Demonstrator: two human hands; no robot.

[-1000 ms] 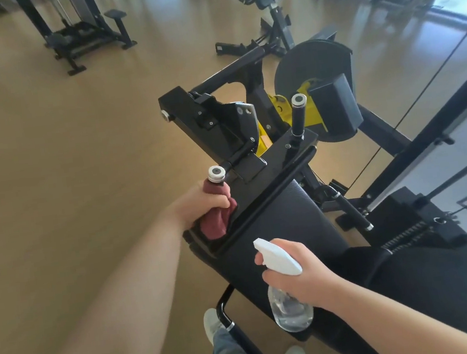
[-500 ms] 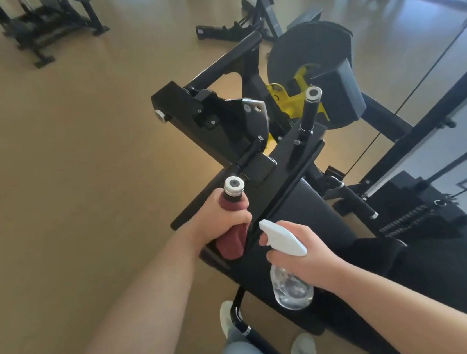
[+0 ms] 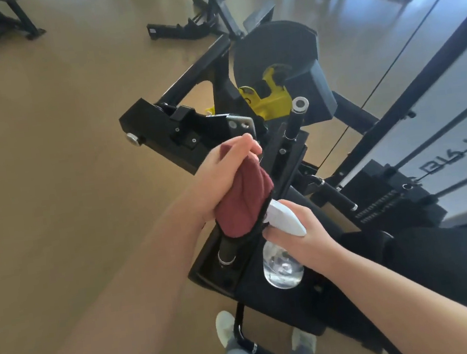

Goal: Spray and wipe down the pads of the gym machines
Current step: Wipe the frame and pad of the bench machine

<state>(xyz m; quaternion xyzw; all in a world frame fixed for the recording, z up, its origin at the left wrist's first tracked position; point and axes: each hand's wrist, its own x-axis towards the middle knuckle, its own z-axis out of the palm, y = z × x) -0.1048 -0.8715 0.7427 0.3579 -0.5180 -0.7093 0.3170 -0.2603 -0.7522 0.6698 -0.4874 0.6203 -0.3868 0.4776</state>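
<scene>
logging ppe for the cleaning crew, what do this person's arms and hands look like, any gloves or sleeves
No gloves: the left hand and right hand are bare, with no ring, watch or wristband showing. The left forearm and right forearm are bare too; no sleeve reaches into view.

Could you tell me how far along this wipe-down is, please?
Done: nothing shows as finished; the pad bears no visible spray. In hand: the left hand wraps the maroon cloth round the near handle, the right hand holds the spray bottle. Left, probably: the far handle and background machines.
</scene>
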